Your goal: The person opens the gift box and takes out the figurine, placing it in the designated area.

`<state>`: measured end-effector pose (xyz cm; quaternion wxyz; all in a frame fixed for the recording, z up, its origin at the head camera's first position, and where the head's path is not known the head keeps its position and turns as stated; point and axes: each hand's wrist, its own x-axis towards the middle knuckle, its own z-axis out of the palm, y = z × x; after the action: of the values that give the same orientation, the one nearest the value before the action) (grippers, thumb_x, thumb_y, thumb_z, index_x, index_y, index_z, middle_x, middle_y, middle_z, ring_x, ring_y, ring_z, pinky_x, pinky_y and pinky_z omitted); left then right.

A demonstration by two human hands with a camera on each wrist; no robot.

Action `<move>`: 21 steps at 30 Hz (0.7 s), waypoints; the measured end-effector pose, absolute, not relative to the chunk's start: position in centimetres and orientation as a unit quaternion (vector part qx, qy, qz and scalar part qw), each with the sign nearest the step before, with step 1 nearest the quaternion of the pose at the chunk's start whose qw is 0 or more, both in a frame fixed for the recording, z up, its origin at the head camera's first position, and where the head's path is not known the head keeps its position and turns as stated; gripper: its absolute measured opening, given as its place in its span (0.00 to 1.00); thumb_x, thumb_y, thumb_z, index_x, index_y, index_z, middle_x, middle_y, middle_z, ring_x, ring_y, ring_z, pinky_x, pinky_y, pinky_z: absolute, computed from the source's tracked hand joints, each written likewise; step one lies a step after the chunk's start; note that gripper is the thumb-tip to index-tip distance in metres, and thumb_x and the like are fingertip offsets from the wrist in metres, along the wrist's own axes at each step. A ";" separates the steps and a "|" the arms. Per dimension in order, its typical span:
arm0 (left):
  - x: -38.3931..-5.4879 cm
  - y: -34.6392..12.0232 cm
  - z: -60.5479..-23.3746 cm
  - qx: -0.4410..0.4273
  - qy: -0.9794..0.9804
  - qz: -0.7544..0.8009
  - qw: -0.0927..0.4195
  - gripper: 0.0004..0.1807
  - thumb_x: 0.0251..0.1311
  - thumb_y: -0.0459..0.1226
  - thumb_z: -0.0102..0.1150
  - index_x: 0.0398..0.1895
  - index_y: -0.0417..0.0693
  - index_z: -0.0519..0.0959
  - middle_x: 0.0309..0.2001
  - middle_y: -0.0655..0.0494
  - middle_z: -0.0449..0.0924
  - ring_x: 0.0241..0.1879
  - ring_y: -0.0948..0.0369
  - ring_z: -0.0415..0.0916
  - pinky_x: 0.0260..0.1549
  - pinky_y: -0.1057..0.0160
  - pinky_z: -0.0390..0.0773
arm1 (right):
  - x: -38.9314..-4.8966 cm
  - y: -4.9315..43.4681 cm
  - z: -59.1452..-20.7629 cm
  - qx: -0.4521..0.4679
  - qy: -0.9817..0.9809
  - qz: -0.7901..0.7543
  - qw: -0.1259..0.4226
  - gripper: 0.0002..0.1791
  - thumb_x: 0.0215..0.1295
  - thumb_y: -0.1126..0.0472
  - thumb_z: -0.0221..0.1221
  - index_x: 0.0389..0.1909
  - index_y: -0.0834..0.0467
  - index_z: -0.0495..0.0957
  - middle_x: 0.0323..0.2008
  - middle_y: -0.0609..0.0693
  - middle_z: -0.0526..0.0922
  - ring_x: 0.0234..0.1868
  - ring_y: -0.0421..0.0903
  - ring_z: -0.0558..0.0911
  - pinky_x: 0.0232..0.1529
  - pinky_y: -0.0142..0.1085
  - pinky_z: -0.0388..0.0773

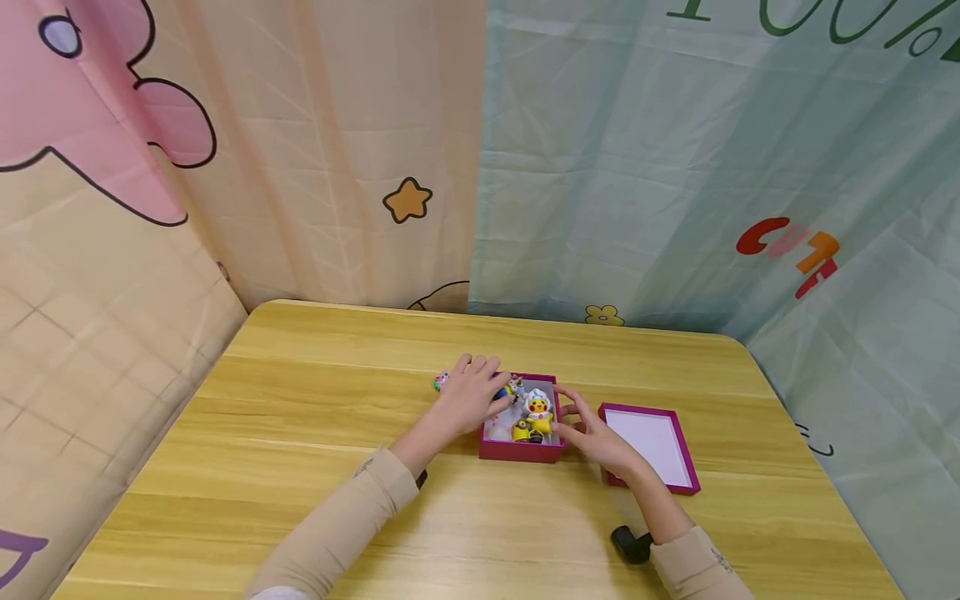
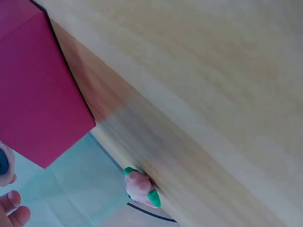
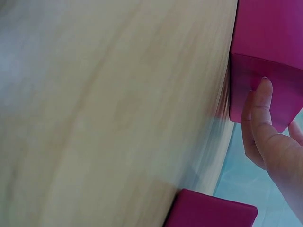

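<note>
A magenta box (image 1: 521, 451) without its lid stands on the table, holding small toy figurines, among them a yellow figurine in a white hood (image 1: 537, 403) and a yellow minion-like one (image 1: 521, 430). Over the box's left side, my left hand (image 1: 467, 398) pinches a small figurine (image 2: 4, 164), pale and round with a dark blue spot; most of it is hidden. My right hand (image 1: 592, 433) holds the box's right wall, some fingers against its outside (image 3: 262, 106) and others at the rim. A pink and green figurine (image 2: 140, 186) lies on the table beyond the left hand.
The box's lid (image 1: 651, 446), white inside with a magenta rim, lies upturned right of the box, close to the right forearm. A wooden table (image 1: 337, 383) carries everything. Printed curtains (image 1: 337, 167) hang behind it and at both sides.
</note>
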<state>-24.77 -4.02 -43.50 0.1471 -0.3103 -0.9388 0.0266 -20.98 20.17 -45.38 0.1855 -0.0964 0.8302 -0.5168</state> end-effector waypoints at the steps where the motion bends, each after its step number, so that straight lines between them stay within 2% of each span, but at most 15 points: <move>1: -24.8 -4.1 -43.5 -0.297 -0.942 0.019 0.156 0.21 0.64 0.56 0.39 0.51 0.58 0.72 0.49 0.56 0.68 0.49 0.57 0.64 0.55 0.53 0.60 | -21.0 20.2 -45.4 -0.096 0.830 -0.517 0.185 0.36 0.63 0.54 0.55 0.67 0.42 0.48 0.56 0.58 0.62 0.56 0.55 0.64 0.52 0.49 0.70; 13: -25.3 -7.5 -43.7 -0.157 -0.965 -0.076 0.197 0.19 0.64 0.54 0.41 0.47 0.53 0.72 0.41 0.54 0.67 0.45 0.54 0.63 0.50 0.52 0.59 | -21.1 20.2 -45.6 -0.096 0.834 -0.511 0.183 0.36 0.63 0.54 0.55 0.67 0.42 0.48 0.56 0.58 0.63 0.55 0.55 0.66 0.51 0.49 0.70; 21: -25.3 -10.1 -44.0 -0.059 -0.979 -0.091 0.172 0.20 0.65 0.53 0.40 0.48 0.51 0.71 0.42 0.50 0.65 0.45 0.50 0.61 0.50 0.48 0.57 | -21.1 20.1 -45.5 -0.092 0.836 -0.510 0.180 0.36 0.62 0.54 0.55 0.67 0.42 0.48 0.56 0.58 0.63 0.55 0.55 0.65 0.51 0.49 0.70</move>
<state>-25.29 -10.10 -43.97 0.1720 -0.0592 -0.9791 -0.0911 -21.09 20.09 -45.49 0.1801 -0.0923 0.8362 -0.5098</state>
